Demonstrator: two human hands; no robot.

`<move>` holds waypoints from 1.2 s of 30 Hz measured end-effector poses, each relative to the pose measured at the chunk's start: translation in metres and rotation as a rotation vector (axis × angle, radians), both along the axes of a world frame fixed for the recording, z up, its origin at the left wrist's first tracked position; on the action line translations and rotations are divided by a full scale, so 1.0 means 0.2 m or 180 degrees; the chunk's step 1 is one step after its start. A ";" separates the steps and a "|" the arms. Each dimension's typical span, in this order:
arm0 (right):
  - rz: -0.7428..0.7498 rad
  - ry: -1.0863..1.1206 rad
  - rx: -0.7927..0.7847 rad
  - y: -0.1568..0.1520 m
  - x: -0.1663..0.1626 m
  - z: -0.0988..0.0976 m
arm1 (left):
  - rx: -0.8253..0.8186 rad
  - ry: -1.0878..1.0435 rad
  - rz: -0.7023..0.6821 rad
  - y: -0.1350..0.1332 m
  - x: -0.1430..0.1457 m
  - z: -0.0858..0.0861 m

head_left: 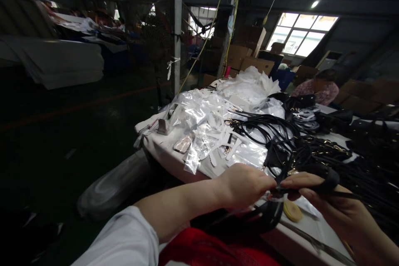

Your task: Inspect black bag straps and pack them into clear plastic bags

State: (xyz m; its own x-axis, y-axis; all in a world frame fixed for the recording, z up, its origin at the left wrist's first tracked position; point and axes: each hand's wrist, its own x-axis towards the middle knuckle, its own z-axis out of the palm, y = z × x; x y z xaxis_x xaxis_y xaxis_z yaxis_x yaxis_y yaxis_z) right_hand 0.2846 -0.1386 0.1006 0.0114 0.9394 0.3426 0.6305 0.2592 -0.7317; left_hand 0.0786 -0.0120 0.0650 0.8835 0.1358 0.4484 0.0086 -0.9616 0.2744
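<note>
Both of my hands meet over the table's near edge. My left hand (246, 185) is closed, its fingers pinching a black strap (276, 212) whose loops hang below it. My right hand (330, 203) also grips black strap material, with thumb and fingers pressed together close to the left fingertips. A length of strap curls up over the right fingers. The exact join between the fingertips is small and partly hidden. Just below lies a round yellow thing (292, 210). Beyond the hands, many black straps (280, 133) with gold-coloured metal clips are heaped on the table.
Clear plastic bags (199, 112) and white strips (218, 145) cover the table's left part. A small open box (166, 122) stands near its left edge. A metal post (177, 29) rises behind. A person in a patterned top (314, 90) is across the table. Cardboard boxes (238, 56) stand further back.
</note>
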 end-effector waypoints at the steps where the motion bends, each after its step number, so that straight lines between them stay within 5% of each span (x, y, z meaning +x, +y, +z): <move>1: -0.0044 0.0070 -0.0069 0.01 0.00 -0.01 | 0.0053 -0.0094 0.0041 0.00 0.01 -0.01; 5: -0.0166 0.0216 -0.0089 0.04 -0.02 -0.03 | -0.0123 -0.0784 0.0278 -0.01 0.06 -0.02; 10: -0.0538 0.0658 0.0193 0.09 -0.05 -0.04 | -0.1832 -0.1720 0.0240 0.01 0.13 -0.07; 14: -0.0810 0.1394 0.0035 0.13 -0.01 -0.06 | -0.3077 -0.0938 -0.0396 0.00 0.15 -0.13; 17: -0.1005 0.1731 0.0094 0.17 0.01 -0.08 | -0.2994 -0.0479 -0.0452 -0.01 0.14 -0.13; 21: -0.0859 0.1777 -0.0005 0.21 -0.03 -0.08 | -0.2731 -0.0744 -0.0229 -0.02 0.13 -0.08; 26: -0.0516 0.1813 -0.0128 0.26 -0.07 -0.05 | -0.3102 -0.0769 -0.0574 -0.02 0.11 -0.06; 30: -0.0852 0.2240 0.0329 0.33 -0.05 0.04 | -0.3452 -0.0725 -0.0565 -0.04 0.13 -0.08; 36: -0.1018 0.1039 0.0710 0.37 -0.07 0.17 | -0.3306 -0.1261 -0.0072 0.00 0.19 -0.07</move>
State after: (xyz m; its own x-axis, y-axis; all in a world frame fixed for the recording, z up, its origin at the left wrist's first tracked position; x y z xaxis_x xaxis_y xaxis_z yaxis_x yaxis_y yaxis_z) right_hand 0.2715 -0.0638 0.1344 0.4265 0.7757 0.4651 0.4516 0.2630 -0.8526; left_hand 0.1162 -0.0122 0.0519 0.7100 0.5947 0.3772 -0.2727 -0.2615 0.9259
